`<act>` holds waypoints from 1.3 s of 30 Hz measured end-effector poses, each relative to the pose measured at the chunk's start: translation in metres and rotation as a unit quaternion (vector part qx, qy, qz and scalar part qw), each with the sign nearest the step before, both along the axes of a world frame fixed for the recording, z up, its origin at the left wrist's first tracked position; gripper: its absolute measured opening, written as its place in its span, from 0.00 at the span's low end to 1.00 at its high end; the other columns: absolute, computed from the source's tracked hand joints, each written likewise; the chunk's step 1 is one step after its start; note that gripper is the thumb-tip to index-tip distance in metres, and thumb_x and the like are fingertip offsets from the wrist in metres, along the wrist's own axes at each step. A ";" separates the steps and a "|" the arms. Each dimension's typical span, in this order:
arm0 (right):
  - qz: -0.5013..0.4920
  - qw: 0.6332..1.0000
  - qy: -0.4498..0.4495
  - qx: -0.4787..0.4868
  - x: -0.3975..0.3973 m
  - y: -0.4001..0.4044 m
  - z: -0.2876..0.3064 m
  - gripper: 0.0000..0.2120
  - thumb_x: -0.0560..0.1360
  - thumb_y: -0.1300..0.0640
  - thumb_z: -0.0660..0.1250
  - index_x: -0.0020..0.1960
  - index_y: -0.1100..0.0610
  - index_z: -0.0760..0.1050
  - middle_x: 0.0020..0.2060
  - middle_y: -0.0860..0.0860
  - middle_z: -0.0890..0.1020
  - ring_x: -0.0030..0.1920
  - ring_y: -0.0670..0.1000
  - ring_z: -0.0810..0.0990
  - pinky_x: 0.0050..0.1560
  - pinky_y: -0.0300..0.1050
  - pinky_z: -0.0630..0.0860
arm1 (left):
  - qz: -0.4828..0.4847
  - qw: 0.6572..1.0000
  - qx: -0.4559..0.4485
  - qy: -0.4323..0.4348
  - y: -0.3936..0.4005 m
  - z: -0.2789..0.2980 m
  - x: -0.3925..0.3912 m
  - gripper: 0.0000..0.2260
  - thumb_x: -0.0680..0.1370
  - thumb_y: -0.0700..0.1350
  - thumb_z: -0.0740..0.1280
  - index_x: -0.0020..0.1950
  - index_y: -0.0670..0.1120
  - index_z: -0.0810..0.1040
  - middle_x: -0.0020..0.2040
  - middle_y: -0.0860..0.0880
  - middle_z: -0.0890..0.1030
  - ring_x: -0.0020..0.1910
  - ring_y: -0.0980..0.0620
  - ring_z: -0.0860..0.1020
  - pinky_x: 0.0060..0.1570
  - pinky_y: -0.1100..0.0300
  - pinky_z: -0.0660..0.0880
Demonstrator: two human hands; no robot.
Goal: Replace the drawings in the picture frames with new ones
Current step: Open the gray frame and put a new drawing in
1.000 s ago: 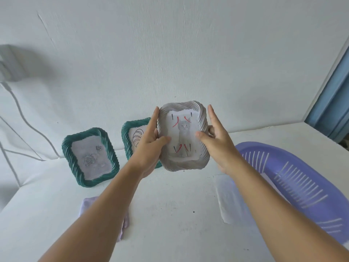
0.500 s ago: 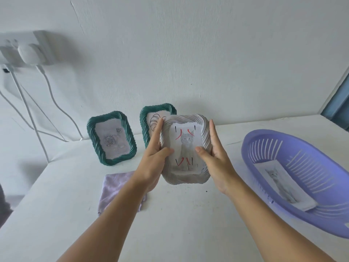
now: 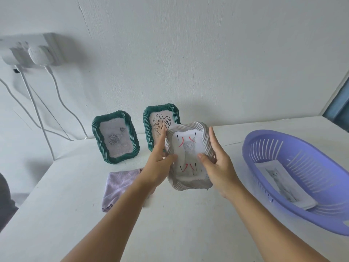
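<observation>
The white ribbed frame [image 3: 188, 156] is held above the bench [image 3: 179, 214], tilted with its face toward the person. It contains a cat drawing [image 3: 188, 150] with red and black marks near the corners. The left hand [image 3: 158, 165] grips the frame's left edge, index finger extended up along the side, thumb on the front. The right hand [image 3: 217, 165] grips the right edge, fingers behind the rim, thumb pressed on the drawing.

Directly behind the held frame, a green frame with a leaf drawing [image 3: 160, 123] stands upright at the wall, partly hidden. Left of it, a second green frame with a rose drawing [image 3: 115, 138] stands upright, apart from the first. A lilac cloth [image 3: 117, 184] lies on the bench below the left forearm.

On the right, a purple slotted basket [image 3: 283, 148] rests on the bench and holds a loose cat drawing [image 3: 281, 184]. Wall plugs [image 3: 35, 52] with white cables are at upper left
</observation>
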State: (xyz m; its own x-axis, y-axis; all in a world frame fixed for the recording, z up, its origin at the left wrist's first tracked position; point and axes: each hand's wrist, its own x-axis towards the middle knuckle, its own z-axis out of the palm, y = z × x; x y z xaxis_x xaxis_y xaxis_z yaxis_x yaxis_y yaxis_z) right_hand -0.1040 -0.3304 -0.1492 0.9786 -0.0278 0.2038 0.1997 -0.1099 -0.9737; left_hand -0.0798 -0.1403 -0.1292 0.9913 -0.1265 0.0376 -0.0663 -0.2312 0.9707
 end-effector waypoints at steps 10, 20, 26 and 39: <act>-0.052 0.935 -0.162 -0.311 -0.005 0.021 0.007 0.44 0.83 0.55 0.62 0.78 0.35 0.31 0.45 0.43 0.81 0.35 0.42 0.76 0.32 0.33 0.72 | 0.074 0.996 -0.008 -0.054 -0.017 0.019 -0.006 0.36 0.74 0.70 0.67 0.79 0.63 0.60 0.60 0.57 0.82 0.59 0.55 0.82 0.66 0.48 0.75; 0.085 0.962 -0.100 -0.239 -0.006 0.034 0.005 0.46 0.79 0.40 0.65 0.77 0.32 0.30 0.67 0.33 0.74 0.65 0.37 0.75 0.61 0.37 0.74 | 0.172 0.982 -0.080 -0.012 0.011 0.015 -0.002 0.24 0.77 0.50 0.66 0.73 0.57 0.70 0.43 0.49 0.84 0.42 0.48 0.82 0.54 0.47 0.81; -0.009 0.962 -0.019 -0.273 0.027 0.019 -0.022 0.38 0.80 0.38 0.63 0.81 0.39 0.43 0.71 0.46 0.68 0.72 0.47 0.63 0.72 0.48 0.64 | 0.129 0.978 -0.148 0.073 0.030 -0.002 0.003 0.18 0.84 0.43 0.65 0.71 0.59 0.71 0.45 0.46 0.87 0.40 0.51 0.82 0.40 0.57 0.79; -0.016 0.932 0.101 -0.348 0.031 0.013 -0.050 0.35 0.80 0.35 0.60 0.82 0.40 0.49 0.71 0.46 0.71 0.73 0.52 0.67 0.71 0.55 0.61 | 0.127 0.976 0.177 0.027 0.034 -0.058 0.023 0.14 0.82 0.48 0.65 0.68 0.55 0.78 0.49 0.51 0.84 0.48 0.50 0.81 0.48 0.56 0.74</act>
State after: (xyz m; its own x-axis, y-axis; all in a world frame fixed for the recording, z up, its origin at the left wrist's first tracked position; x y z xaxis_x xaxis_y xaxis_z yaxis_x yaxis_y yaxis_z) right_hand -0.0726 -0.3176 -0.1987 0.9999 0.0119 -0.0043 0.0058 -0.7319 -0.6814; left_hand -0.0564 -0.1059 -0.1867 0.9918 0.1271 -0.0161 0.0847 -0.5555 0.8272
